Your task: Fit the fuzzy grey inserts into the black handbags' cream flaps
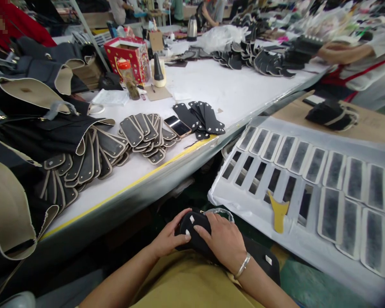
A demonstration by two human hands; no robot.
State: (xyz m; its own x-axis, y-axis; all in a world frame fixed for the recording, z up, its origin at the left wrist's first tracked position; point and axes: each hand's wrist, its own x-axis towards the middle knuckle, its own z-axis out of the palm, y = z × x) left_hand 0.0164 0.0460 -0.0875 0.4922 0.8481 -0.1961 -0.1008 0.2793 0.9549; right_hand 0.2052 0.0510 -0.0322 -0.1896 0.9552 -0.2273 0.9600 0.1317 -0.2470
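Low in front of my body, over my lap, lies a long black panel (259, 255) with rounded ends and small white patches. My left hand (170, 234) grips its far end, thumb on top and fingers around the edge. Draped over the same end is my right hand (225, 240), thumb pressed on the surface and fingers curled over the far side. A clear plastic loop (223, 211) pokes out just beyond the right fingers. Whether other pieces lie under the panel is hidden.
Fanned grey-black straps (141, 130), a phone (177, 125) and black panels (207, 117) lie along the table edge. Black bags (35, 92) crowd the left. On the right, a white rack (223, 194) bears pale-edged strips and a yellow forked piece (278, 213). Another person's arm (346, 53) is at upper right.
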